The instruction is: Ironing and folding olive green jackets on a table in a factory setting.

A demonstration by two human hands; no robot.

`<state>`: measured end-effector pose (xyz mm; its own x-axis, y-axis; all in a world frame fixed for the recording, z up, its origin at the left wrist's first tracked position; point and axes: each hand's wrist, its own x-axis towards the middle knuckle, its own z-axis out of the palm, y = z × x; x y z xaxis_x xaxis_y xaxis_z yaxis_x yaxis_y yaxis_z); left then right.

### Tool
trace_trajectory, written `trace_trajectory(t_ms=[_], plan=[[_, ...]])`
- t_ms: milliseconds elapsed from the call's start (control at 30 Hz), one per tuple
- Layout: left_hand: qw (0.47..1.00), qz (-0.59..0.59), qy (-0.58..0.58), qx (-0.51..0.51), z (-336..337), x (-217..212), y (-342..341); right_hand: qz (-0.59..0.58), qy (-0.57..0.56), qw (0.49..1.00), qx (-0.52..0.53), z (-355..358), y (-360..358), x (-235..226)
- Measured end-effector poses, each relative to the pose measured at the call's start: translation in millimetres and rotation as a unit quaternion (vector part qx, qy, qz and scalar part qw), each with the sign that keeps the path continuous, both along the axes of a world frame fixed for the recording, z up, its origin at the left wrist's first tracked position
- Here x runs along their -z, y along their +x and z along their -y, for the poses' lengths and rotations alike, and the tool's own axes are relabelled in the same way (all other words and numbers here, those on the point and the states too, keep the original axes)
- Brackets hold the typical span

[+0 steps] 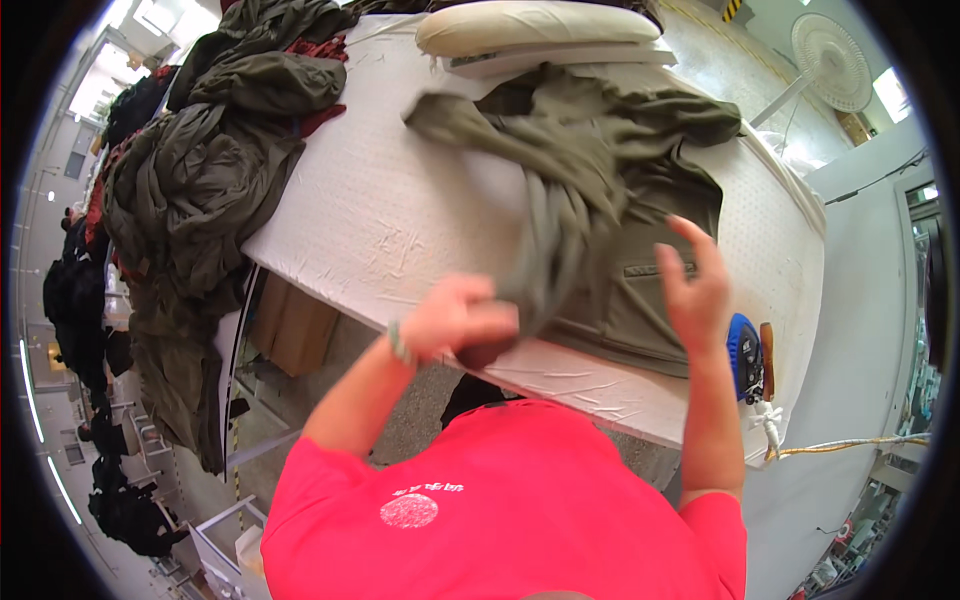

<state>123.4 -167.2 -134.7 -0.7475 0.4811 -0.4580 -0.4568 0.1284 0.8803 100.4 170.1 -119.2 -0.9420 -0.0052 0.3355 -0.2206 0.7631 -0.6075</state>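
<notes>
An olive-green jacket (640, 200) lies across the white padded table, its sleeves spread toward the far side. At the near edge my left hand (462, 318) is closed on a bunched front part of it; this hand and the lifted cloth are smeared by motion. Over the jacket's right side, by a straight pocket opening (660, 270), my right hand (697, 288) is open with thumb and fingers apart. Whether its fingertips touch the cloth, I cannot tell.
Heaped olive garments (200, 170) hang over the left side. A padded pressing board (540, 30) stands at the far edge. At the right edge are a blue-and-black iron (743, 357) and its cord (850, 445). Beyond stands a white fan (832, 62).
</notes>
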Motion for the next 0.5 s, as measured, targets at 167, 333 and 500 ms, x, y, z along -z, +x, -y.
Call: trace_trajectory(t_ms=[167, 333, 500], plan=[[0.978, -0.010, 0.127, 0.164, 8.5, -1.8, 60.4, 0.196, 0.377, 0.887, -0.180, 130.1, -46.8, 9.0], [0.963, 0.150, 0.217, -0.054, 34.3, 54.9, 15.0, 0.407, 0.475, 0.763, -0.167, 152.6, -101.7, 140.1], [0.915, -0.028, 0.316, -0.250, 102.5, 12.7, -112.5, 0.021, 0.007, 0.991, 0.135, 112.4, -188.1, 24.9]])
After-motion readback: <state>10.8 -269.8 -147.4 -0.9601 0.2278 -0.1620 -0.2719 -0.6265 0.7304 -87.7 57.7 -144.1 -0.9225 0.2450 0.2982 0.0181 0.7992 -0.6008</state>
